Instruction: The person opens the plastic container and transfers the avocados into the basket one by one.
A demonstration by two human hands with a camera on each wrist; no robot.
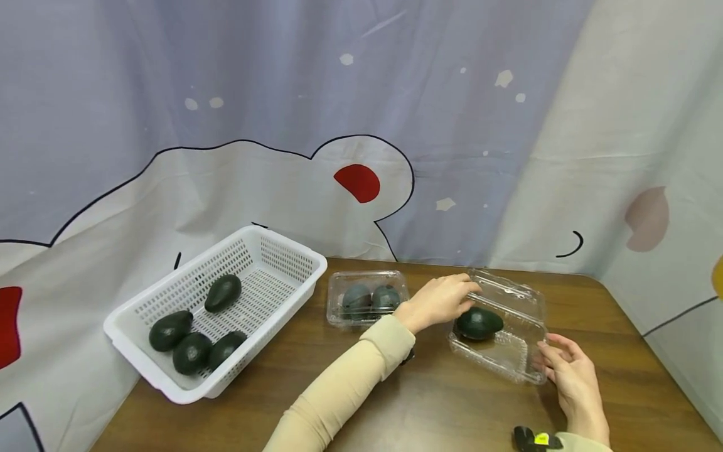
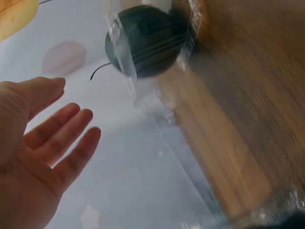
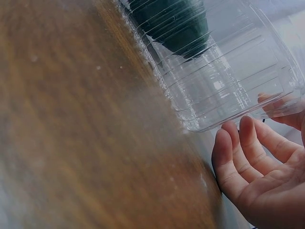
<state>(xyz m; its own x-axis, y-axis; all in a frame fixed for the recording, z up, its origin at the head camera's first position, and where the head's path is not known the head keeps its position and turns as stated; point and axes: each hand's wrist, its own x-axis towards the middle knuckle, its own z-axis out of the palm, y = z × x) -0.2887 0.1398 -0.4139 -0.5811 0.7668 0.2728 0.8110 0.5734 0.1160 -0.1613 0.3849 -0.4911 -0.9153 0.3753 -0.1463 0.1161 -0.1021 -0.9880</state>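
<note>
A hinged clear plastic clamshell box [image 1: 511, 355] lies on the table with its lid [image 1: 508, 295] raised at the back. One dark green avocado [image 1: 479, 323] rests in the box's left part. My left hand [image 1: 443, 301] is just above the box's left side, by that avocado. In the left wrist view, its fingers [image 2: 78, 148] are spread, with nothing between them and the thumb. At the box's right end, my right hand [image 1: 573, 370] pinches the rim. The right wrist view has the fingertips [image 3: 246, 125] against the clear edge, one digit seen partly through the plastic.
A white slotted basket [image 1: 288, 307] with several avocados stands at the left. Between it and my left hand is a second clear box [image 1: 367, 280], closed, with two avocados inside. A patterned curtain [image 1: 271, 188] hangs along the table's back edge.
</note>
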